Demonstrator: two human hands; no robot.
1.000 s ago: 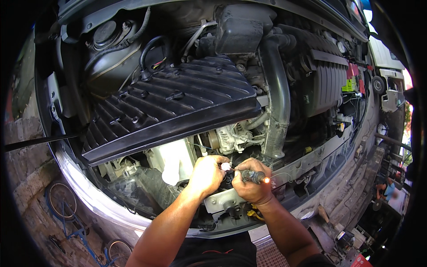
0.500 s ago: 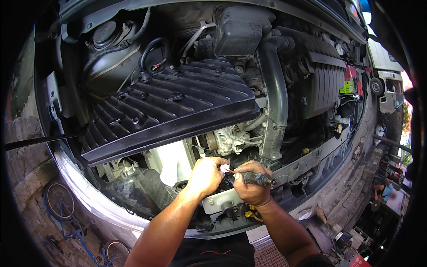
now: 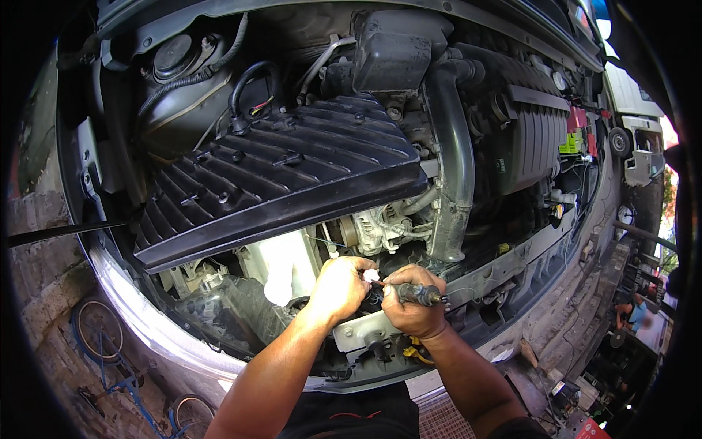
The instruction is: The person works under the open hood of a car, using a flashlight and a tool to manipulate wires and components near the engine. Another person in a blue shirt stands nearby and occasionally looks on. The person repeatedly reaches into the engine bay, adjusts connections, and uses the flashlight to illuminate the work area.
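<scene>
Both my hands are close together over the front edge of a car's engine bay. My left hand [image 3: 338, 290] is closed, its fingertips pinching a small white piece [image 3: 371, 276] whose kind I cannot make out. Closed too, my right hand [image 3: 414, 316] grips a black cylindrical piece [image 3: 420, 294] with a ribbed rear end. A thin brownish tip runs from it to the white piece, and seems to touch it. Below the hands lies the metal front crossmember [image 3: 365, 331], with a yellow connector [image 3: 417, 351] hanging near it.
A large ribbed black cover [image 3: 285, 175] lies tilted across the engine bay. Right of it are a thick black air pipe [image 3: 455, 161] and the air filter box [image 3: 530, 139]. A white reservoir [image 3: 279, 267] stands left of my hands. Outside, a blue bicycle [image 3: 128, 384] lies at the lower left.
The black piece has turned slightly in my right hand, and the white piece has shifted a little. My left hand and the car parts stay where they were.
</scene>
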